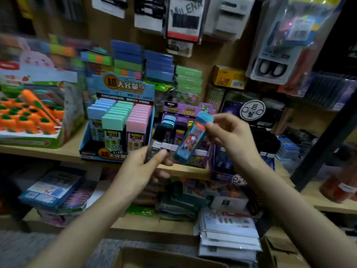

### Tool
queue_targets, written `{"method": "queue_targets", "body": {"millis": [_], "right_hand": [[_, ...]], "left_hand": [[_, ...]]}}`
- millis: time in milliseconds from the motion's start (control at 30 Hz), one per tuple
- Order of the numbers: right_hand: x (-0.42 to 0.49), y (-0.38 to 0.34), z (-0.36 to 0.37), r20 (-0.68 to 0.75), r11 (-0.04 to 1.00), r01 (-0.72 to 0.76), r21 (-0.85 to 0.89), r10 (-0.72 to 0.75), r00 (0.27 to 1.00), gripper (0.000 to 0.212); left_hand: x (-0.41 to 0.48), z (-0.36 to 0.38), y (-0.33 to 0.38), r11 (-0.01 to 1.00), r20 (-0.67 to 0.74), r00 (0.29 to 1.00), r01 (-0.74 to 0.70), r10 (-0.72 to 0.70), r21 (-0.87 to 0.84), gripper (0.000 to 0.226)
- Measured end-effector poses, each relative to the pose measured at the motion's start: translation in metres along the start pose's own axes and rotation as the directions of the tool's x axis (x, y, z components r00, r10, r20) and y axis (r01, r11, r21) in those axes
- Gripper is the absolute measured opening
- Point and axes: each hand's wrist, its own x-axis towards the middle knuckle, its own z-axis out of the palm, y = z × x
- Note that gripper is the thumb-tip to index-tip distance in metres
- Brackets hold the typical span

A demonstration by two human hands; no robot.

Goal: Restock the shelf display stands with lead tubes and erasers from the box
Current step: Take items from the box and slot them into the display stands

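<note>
On wooden shelf (71,147), display stands (123,88) beneath hanging packets (183,18)

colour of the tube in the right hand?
Blue tube, lighter blue cap, cartoon print; the right hand pinches it. Head view.

Scissors pack (270,68) hangs upper rt. Hair-clip cards (148,14) across top ctr. Sticky-note stacks (127,57) mid-frame, yellow carton (229,78) to their rt. Plastic-wrapped packs (229,236) stacked lower rt.
</note>
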Motion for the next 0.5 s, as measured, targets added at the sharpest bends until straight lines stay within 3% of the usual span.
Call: {"method": "queue_targets", "body": {"millis": [233,500], "right_hand": [[0.048,0.005,0.045,0.062,0.871,0.229,-0.436,-0.225,0.972,0.008],[0.065,0.017,0.07,0.137,0.746,0.294,-0.597,-0.266,0.954,0.017]], "left_hand": [[-0.002,-0.044,0.002,0.998,-0.139,0.989,0.051,-0.046,0.035,0.019],[-0.012,-0.06,-0.002,0.995,-0.102,0.993,0.059,-0.05,0.085,0.017]]}}
